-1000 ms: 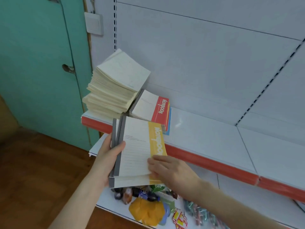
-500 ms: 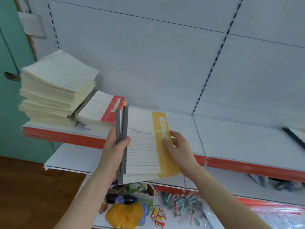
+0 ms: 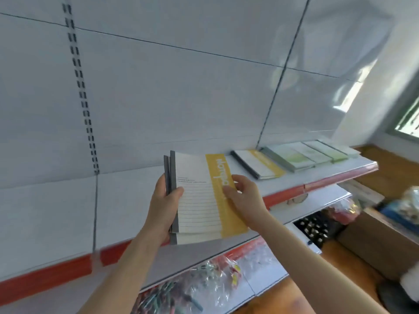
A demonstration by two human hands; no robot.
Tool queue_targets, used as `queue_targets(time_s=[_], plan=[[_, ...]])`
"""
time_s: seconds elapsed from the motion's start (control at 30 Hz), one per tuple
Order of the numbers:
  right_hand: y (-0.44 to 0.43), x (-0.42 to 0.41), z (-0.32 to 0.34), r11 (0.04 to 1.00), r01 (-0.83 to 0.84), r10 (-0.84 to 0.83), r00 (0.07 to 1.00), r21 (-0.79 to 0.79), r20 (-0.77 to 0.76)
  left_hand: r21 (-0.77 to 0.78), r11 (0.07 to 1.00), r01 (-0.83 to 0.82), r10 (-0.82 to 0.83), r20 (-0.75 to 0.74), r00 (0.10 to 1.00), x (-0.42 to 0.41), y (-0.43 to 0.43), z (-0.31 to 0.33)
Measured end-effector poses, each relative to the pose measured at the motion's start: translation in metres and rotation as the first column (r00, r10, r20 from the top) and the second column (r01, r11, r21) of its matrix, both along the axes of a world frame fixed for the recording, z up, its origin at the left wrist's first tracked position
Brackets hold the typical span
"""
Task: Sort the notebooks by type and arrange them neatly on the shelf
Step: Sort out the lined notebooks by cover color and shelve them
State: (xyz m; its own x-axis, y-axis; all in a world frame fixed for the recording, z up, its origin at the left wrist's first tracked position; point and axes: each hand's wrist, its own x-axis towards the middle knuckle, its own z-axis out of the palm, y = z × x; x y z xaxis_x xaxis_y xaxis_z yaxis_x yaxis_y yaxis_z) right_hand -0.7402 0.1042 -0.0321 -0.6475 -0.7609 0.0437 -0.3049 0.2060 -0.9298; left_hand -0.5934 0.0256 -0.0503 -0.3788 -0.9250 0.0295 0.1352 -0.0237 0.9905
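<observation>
Notebooks (image 3: 199,200) now farther right along shelf (image 3: 113,211), near yellow-banded notebook (image 3: 258,165)

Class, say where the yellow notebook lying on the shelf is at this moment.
The yellow notebook lies flat on the shelf, right of centre in the head view, just left of the green notebooks and beyond the held notebooks.

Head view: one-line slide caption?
Left hand and right hand hold yellow-banded notebooks over the shelf; a matching stack lies further right.

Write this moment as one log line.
left hand grips yellow notebooks | right hand pinches their edge | shelf: yellow pile, green notebooks at right
</observation>
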Motion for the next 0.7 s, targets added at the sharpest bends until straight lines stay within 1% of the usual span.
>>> queue_targets(time_s=[0.13, 0.23, 0.37, 0.43, 0.6, 0.7], plan=[[0.021, -0.084, -0.002, 0.984, 0.179, -0.178, 0.983, 0.014, -0.044, -0.049, 0.994, 0.096, -0.094, 0.046, 0.995, -0.103, 0.000, -0.004], [0.020, -0.146, -0.004, 0.962, 0.268, -0.266, 0.963, 0.042, -0.042, -0.074, 0.988, 0.134, -0.127, 0.088, 0.988, -0.172, -0.007, -0.011], [0.000, -0.219, -0.008, 0.958, 0.276, -0.274, 0.961, 0.075, -0.038, -0.059, 0.985, 0.163, -0.152, 0.159, 0.976, -0.250, -0.037, -0.031], [-0.013, -0.248, -0.013, 0.958, 0.275, -0.273, 0.962, 0.080, -0.025, -0.050, 0.988, 0.149, -0.137, 0.193, 0.972, -0.280, -0.052, -0.038], [-0.051, -0.310, -0.032, 0.963, 0.251, -0.252, 0.968, 0.101, -0.002, -0.075, 0.996, 0.046, -0.023, 0.286, 0.958, -0.334, -0.075, -0.045], [-0.076, -0.348, -0.038, 0.971, 0.202, -0.201, 0.979, 0.125, -0.023, -0.097, 0.995, -0.027, 0.057, 0.317, 0.947, -0.363, -0.086, -0.050]])
